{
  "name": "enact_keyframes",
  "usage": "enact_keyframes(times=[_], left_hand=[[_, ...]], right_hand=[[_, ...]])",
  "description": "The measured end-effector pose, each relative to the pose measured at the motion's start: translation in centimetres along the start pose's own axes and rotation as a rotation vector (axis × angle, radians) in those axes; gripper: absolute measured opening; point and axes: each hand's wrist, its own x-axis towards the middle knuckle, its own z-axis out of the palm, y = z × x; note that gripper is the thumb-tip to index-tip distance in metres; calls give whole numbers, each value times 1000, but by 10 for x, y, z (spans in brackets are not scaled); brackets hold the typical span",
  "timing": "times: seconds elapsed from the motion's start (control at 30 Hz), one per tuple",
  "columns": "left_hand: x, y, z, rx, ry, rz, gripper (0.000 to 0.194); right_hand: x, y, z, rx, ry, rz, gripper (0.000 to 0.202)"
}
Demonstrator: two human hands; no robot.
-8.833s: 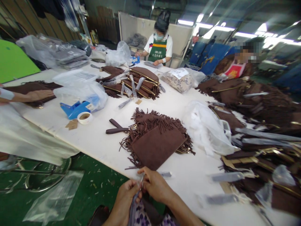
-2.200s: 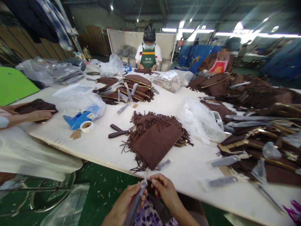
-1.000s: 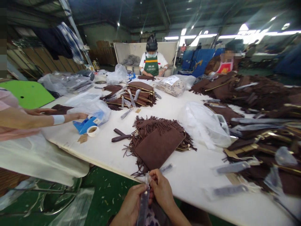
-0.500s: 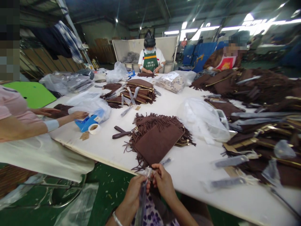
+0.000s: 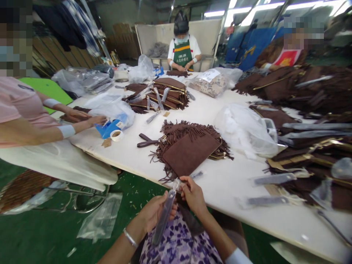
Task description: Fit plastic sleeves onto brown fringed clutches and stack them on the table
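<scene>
Clear plastic sleeve [image 5: 165, 216] with a dark strap inside lies in your left hand [image 5: 155, 216], grip closed around its middle, above your lap at the tabletop [image 5: 220, 187] edge. Your right hand [image 5: 194, 194] pinches its open top end. Sleeving looks nearly done; closing remains. Versus half a second ago, your hands sit further apart and the sleeve tilts.

A long white table [image 5: 198, 113] is carrying stacks of brown fringed bags [image 5: 189, 148], clear plastic bags [image 5: 244, 130], a blue tape dispenser [image 5: 108, 128], a tape roll [image 5: 116, 135] and wrapped straps [image 5: 273, 179] lying on its top.
</scene>
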Motion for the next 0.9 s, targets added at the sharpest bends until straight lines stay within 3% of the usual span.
enact_keyframes(times=[0.23, 0.53, 0.77, 0.9], left_hand=[[-27, -18, -18, 109, -67, 82, 35], [-23, -27, -29, 182, -48, 104, 37], [-28, -26, -27, 216, 20, 103, 42], [-15, -40, -45, 257, -31, 76, 54]], right_hand=[[3, -2, 2, 16, -6, 26, 28], [6, 0, 4, 48, 14, 46, 26], [6, -2, 4, 48, 7, 69, 25], [4, -5, 8, 50, 18, 54, 25]])
